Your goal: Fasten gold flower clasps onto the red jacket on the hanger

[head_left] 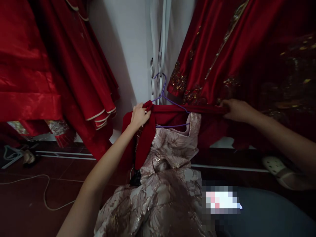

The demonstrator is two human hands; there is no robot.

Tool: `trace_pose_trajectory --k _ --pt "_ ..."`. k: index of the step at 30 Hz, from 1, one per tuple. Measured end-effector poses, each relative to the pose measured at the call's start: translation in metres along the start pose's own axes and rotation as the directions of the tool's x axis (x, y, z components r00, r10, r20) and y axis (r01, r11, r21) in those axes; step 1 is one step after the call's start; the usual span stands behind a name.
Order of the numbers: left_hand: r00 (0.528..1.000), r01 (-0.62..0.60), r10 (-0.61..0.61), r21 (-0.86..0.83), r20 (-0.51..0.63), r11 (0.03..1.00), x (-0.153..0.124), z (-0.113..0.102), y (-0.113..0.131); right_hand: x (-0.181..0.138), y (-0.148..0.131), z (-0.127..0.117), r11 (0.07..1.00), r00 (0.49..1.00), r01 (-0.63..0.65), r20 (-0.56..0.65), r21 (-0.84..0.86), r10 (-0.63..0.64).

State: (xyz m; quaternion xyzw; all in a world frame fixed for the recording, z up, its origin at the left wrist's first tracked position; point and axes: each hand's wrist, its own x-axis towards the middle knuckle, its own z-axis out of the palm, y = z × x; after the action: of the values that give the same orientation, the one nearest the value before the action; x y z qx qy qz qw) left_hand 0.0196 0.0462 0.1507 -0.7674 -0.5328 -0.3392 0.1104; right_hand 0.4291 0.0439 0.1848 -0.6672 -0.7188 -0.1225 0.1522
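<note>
Keep left hand (139, 116) clamped on the red cloth (170, 116) at the hanger's (165, 98) left shoulder and right hand (236, 109) pinching its far-right end, pulling level and taut above the pale dress (170, 154) hanging centre, near the wall.

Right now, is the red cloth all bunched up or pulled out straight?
Pulled out straight. The left hand and right hand each grip an end of the red cloth, stretching it taut across the purple hanger, above the pink dress.
</note>
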Motion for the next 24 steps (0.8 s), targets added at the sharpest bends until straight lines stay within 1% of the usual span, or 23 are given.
trace_pose_trajectory --k 1,2,3,4,6,7,8,10,11,12,13,14,15,16,17,18,20,21,22,23,24 --pt "1.000 0.000 0.000 0.004 0.000 1.000 -0.001 0.001 0.001 -0.007 -0.003 -0.001 0.992 0.997 0.063 0.026 0.113 -0.066" --pt "1.000 -0.005 0.005 0.000 -0.003 1.000 -0.001 0.002 0.002 -0.014 -0.009 0.000 0.960 0.991 0.118 0.038 0.253 -0.131" --pt "1.000 -0.010 0.010 -0.009 -0.007 1.000 -0.001 0.002 0.002 -0.020 -0.017 0.001 0.903 0.982 0.156 0.033 0.400 -0.185" --pt "1.000 -0.014 0.014 -0.024 -0.013 1.000 -0.002 0.003 0.002 -0.027 -0.028 0.003 0.827 0.975 0.178 0.020 0.533 -0.223" --pt "0.999 -0.010 0.008 -0.063 -0.034 0.998 -0.003 0.004 0.002 -0.036 -0.052 0.011 0.700 0.978 0.159 -0.013 0.697 -0.210" --pt "0.999 -0.003 -0.001 -0.086 -0.051 0.996 -0.005 0.004 0.001 -0.039 -0.065 0.016 0.664 0.981 0.131 -0.002 0.737 -0.191" --pt "0.997 0.004 -0.012 -0.110 -0.072 0.994 -0.007 0.004 0.001 -0.039 -0.077 0.021 0.638 0.990 0.081 0.015 0.766 -0.143" --pt "0.992 0.019 -0.038 -0.153 -0.121 0.988 -0.012 0.004 0.001 -0.034 -0.101 0.033 0.591 0.998 -0.060 0.042 0.804 0.045" --pt "0.989 0.026 -0.050 -0.169 -0.142 0.985 -0.014 0.005 0.002 -0.030 -0.112 0.039 0.574 0.989 -0.102 0.021 0.813 0.145" --pt "0.986 0.033 -0.062 -0.179 -0.156 0.983 -0.017 0.005 0.004 -0.025 -0.124 0.045 0.567 0.974 -0.110 -0.026 0.816 0.227" --pt "0.984 0.043 -0.072 -0.179 -0.164 0.983 -0.019 0.007 0.006 -0.020 -0.136 0.050 0.582 0.946 -0.086 -0.116 0.809 0.302" --pt "0.983 0.051 -0.080 -0.167 -0.167 0.985 -0.021 0.009 0.009 -0.017 -0.149 0.057 0.606 0.911 -0.047 -0.214 0.794 0.352" --pt "0.983 0.058 -0.082 -0.146 -0.164 0.988 -0.023 0.011 0.013 -0.015 -0.164 0.063 0.622 0.887 -0.014 -0.278 0.783 0.369" --pt "0.984 0.063 -0.082 -0.119 -0.159 0.991 -0.025 0.012 0.017 -0.016 -0.179 0.070 0.625 0.871 0.006 -0.311 0.781 0.380" --pt "0.985 0.068 -0.081 -0.087 -0.155 0.994 -0.027 0.014 0.021 -0.019 -0.195 0.077 0.617 0.883 0.016 -0.301 0.786 0.361" --pt "0.985 0.071 -0.079 -0.056 -0.152 0.996 -0.029 0.015 0.025 -0.025 -0.210 0.083 0.605 0.910 0.034 -0.275 0.795 0.310" --pt "0.986 0.073 -0.073 -0.008 -0.147 0.997 -0.032 0.013 0.030 -0.042 -0.235 0.092 0.572 0.967 0.095 -0.212 0.815 0.140" --pt "0.988 0.067 -0.065 0.008 -0.142 0.998 -0.033 0.011 0.031 -0.051 -0.243 0.093 0.545 0.981 0.109 -0.177 0.832 0.074" --pt "0.990 0.054 -0.051 0.015 -0.135 0.998 -0.034 0.008 0.031 -0.059 -0.248 0.093 0.526 0.987 0.113 -0.155 0.843 0.037" --pt "0.991 0.034 -0.032 0.013 -0.127 0.999 -0.035 0.004 0.031 -0.066 -0.250 0.090 0.514 0.989 0.119 -0.150 0.850 0.018" --pt "0.992 0.014 -0.014 0.000 -0.126 1.000 -0.036 0.000 0.030 -0.072 -0.248 0.086 0.511 0.987 0.124 -0.159 0.850 0.026"
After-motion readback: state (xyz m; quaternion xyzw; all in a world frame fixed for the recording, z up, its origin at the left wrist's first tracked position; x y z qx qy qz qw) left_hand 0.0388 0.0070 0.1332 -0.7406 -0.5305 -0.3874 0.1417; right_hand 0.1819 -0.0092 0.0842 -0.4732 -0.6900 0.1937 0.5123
